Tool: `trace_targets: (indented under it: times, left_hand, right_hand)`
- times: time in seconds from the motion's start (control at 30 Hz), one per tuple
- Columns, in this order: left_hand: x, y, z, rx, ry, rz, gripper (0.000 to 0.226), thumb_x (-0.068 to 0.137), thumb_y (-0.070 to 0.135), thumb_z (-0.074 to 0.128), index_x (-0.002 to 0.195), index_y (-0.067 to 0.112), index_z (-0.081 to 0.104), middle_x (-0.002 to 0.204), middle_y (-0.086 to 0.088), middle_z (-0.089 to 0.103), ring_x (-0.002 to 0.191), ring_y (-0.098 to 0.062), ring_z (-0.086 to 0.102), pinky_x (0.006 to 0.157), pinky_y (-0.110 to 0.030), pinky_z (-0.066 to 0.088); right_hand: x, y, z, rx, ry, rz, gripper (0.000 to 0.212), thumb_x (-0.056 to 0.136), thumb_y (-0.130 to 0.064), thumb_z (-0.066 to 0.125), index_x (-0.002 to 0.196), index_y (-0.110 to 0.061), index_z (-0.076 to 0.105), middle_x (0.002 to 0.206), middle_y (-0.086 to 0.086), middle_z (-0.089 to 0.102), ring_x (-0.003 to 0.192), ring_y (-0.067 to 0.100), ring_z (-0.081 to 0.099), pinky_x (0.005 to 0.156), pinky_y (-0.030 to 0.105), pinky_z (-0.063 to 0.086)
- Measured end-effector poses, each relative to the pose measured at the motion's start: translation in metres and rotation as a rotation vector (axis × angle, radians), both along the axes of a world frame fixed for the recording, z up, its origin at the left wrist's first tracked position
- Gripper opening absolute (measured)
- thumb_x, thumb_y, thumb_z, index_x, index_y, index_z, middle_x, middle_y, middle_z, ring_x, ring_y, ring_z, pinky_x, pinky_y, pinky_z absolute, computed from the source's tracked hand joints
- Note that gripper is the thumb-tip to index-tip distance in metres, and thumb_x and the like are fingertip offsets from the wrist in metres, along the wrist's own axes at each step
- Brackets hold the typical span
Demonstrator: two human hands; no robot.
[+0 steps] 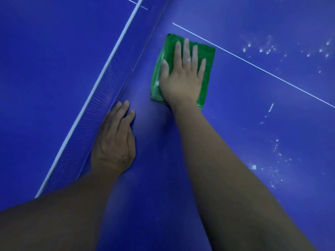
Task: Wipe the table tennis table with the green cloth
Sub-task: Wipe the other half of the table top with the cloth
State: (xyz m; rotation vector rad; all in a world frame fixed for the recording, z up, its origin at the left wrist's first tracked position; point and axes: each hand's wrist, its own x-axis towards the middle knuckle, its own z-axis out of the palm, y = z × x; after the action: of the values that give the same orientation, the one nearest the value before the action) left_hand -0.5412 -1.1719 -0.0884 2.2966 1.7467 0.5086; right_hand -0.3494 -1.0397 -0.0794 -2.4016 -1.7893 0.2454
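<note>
While flat, right hand fingers splayed wide on green cloth | left hand fingers loosely spread on table

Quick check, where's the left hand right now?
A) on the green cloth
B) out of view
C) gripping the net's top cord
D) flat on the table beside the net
D: the left hand lies flat on the blue table next to the net, while the right hand presses the green cloth.

I find no words, numbers, labels or brand marks to read anywhere on the blue worktop under me, only plain white lines.
</note>
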Motion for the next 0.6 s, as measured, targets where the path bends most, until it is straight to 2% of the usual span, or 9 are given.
trace_targets:
  times: [0.1, 0.3, 0.47, 0.53, 0.6]
  left_hand:
    - [0.002, -0.001, 0.002, 0.010, -0.009, 0.011, 0.046, 0.106, 0.008, 0.043, 0.148, -0.003, 0.059, 0.165, -0.017, 0.047, 0.157, -0.036, 0.040, 0.133, -0.049, 0.027]
    - [0.003, -0.001, 0.003, -0.005, -0.027, 0.018, 0.046, 0.107, 0.008, 0.041, 0.148, -0.004, 0.058, 0.165, -0.017, 0.048, 0.158, -0.036, 0.039, 0.132, -0.051, 0.028]
    - [0.004, -0.002, 0.004, -0.009, -0.011, 0.022, 0.047, 0.108, 0.010, 0.040, 0.150, -0.003, 0.057, 0.167, -0.015, 0.046, 0.159, -0.034, 0.037, 0.134, -0.045, 0.024]
    - [0.004, -0.002, 0.004, 0.002, -0.007, 0.025, 0.047, 0.108, 0.010, 0.040, 0.149, -0.003, 0.058, 0.167, -0.016, 0.046, 0.159, -0.034, 0.038, 0.134, -0.046, 0.025]
    - [0.004, -0.003, 0.002, 0.024, 0.000, 0.018, 0.047, 0.107, 0.009, 0.041, 0.147, -0.004, 0.059, 0.165, -0.018, 0.048, 0.157, -0.036, 0.041, 0.133, -0.046, 0.026]
  right_hand:
    - [0.058, -0.010, 0.001, 0.006, -0.012, 0.022, 0.073, 0.110, -0.066, 0.032, 0.173, -0.032, 0.024, 0.183, -0.006, 0.011, 0.170, 0.025, 0.005, 0.136, 0.045, 0.001]
    - [0.171, -0.050, 0.007, -0.026, -0.047, -0.327, 0.076, 0.109, -0.065, 0.028, 0.174, -0.026, 0.023, 0.183, 0.002, 0.012, 0.169, 0.033, 0.008, 0.135, 0.053, 0.007]
    - [0.127, -0.063, 0.004, -0.031, -0.042, -0.556, 0.073, 0.112, -0.060, 0.025, 0.175, -0.022, 0.017, 0.183, 0.004, 0.005, 0.169, 0.032, 0.001, 0.135, 0.053, 0.000]
    - [0.083, -0.057, 0.002, -0.017, -0.062, -0.534, 0.073, 0.113, -0.059, 0.025, 0.175, -0.022, 0.017, 0.183, 0.006, 0.006, 0.169, 0.034, 0.002, 0.135, 0.054, 0.001]
    - [0.028, -0.058, 0.000, 0.005, -0.067, -0.388, 0.073, 0.112, -0.060, 0.024, 0.175, -0.024, 0.019, 0.183, 0.007, 0.007, 0.169, 0.034, 0.004, 0.135, 0.054, 0.001]
